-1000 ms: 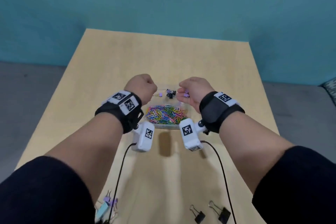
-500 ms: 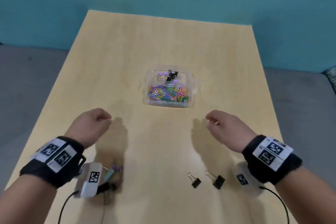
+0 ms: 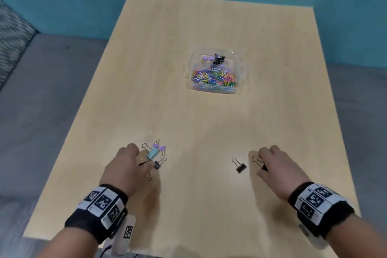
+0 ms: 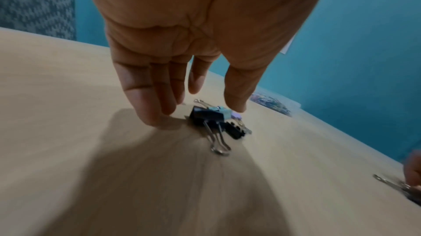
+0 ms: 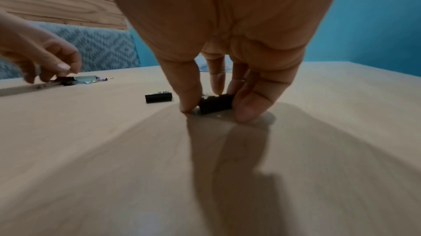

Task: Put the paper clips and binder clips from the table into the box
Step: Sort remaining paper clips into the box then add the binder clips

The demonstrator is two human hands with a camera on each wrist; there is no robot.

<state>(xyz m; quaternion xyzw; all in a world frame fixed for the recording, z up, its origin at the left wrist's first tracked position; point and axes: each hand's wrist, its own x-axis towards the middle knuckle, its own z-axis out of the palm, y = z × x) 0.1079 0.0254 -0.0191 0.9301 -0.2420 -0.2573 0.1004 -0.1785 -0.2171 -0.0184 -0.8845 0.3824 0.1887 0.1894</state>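
Observation:
A clear plastic box (image 3: 215, 88) mid-table holds several coloured paper clips and a few binder clips. Near the table's front left lies a cluster of binder clips (image 3: 155, 152): one teal, small purple ones and black ones. My left hand (image 3: 144, 158) hovers over the cluster, its fingers (image 4: 154, 112) and thumb spread either side of a big black clip (image 4: 206, 115), gripping nothing. At the front right my right hand (image 3: 261, 163) pinches a black binder clip (image 5: 216, 104) on the table between thumb and fingers. Just left of it lies a second black binder clip (image 3: 240, 168).
The light wooden table (image 3: 209, 27) stands against a teal wall. A grey couch with a patterned cushion (image 3: 12, 35) is to the left. Bare tabletop lies between the hands and the box.
Both hands have drawn back from the box to the front of the table and come down on the clips. The right hand has closed on a black binder clip.

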